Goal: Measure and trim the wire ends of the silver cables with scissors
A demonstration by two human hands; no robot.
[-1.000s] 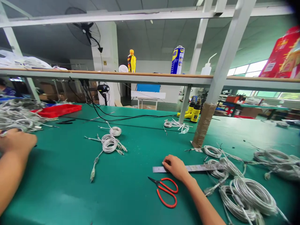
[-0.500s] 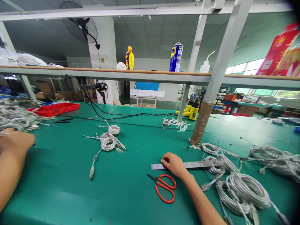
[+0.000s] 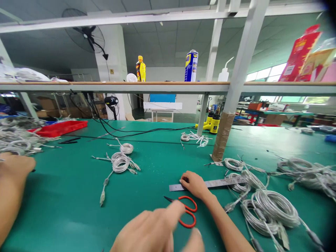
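Observation:
My left hand (image 3: 154,227) is blurred at the bottom centre, its thumb and index finger apart and nothing seen between them. It hovers in front of red-handled scissors (image 3: 187,224), partly covering them. My right hand (image 3: 194,183) lies curled on a metal ruler (image 3: 174,187), holding it against the green mat. The ruler's far end reaches a coiled clear-sheathed cable (image 3: 238,182). Left of centre are more coiled cables (image 3: 120,162) with USB plugs. At the far left edge, another person's hand (image 3: 17,166) is beside a heap of cables (image 3: 18,136).
Several large cable coils (image 3: 275,208) lie to the right, and a further bundle (image 3: 307,171) behind them. A taped post (image 3: 223,138) rises from the table under a shelf (image 3: 157,87). A red tray (image 3: 63,128) sits at the back left. Black cords (image 3: 147,131) cross the back.
My left hand has come into view from the bottom, over the near side of the scissors. My right hand stays on the ruler. The whole view has shifted slightly.

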